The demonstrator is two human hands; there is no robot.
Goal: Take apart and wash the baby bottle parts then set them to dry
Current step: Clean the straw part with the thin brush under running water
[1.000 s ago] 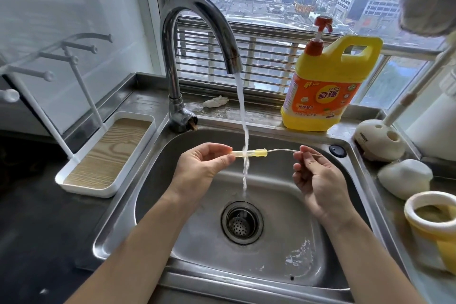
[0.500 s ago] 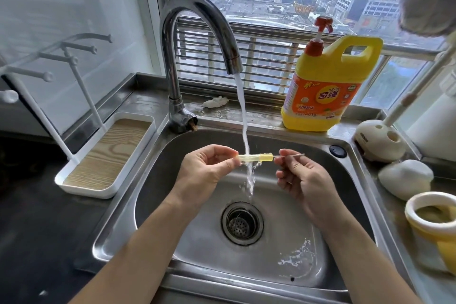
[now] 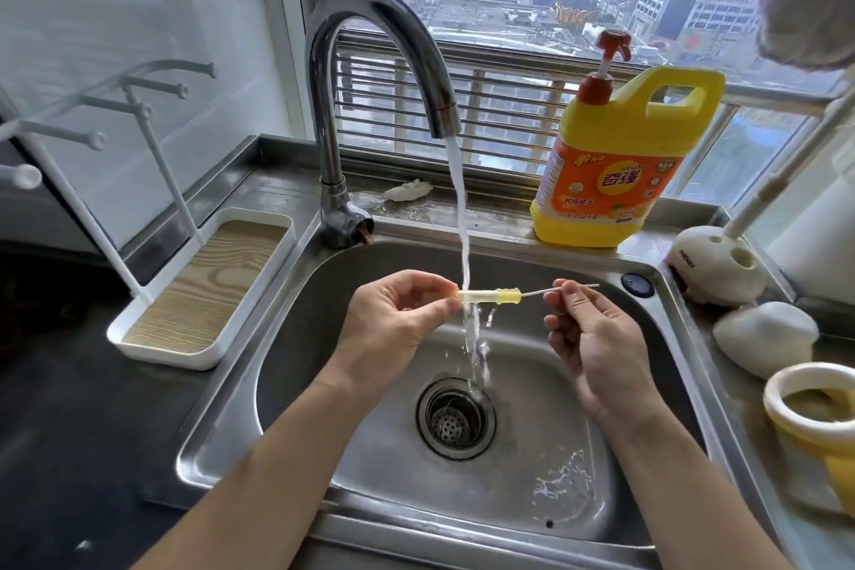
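At frame centre, my left hand (image 3: 393,319) pinches one end of the straw (image 3: 488,295) level under the stream (image 3: 462,218), while my right hand (image 3: 597,333) pinches the thin brush (image 3: 562,289) threaded inside, so water flushes it.

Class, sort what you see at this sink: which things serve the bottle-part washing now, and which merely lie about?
In use: yellow tube, thin brush wire, left hand, right hand, tap, sink, drying rack.
Lying about: detergent jug, crumpled scrap.
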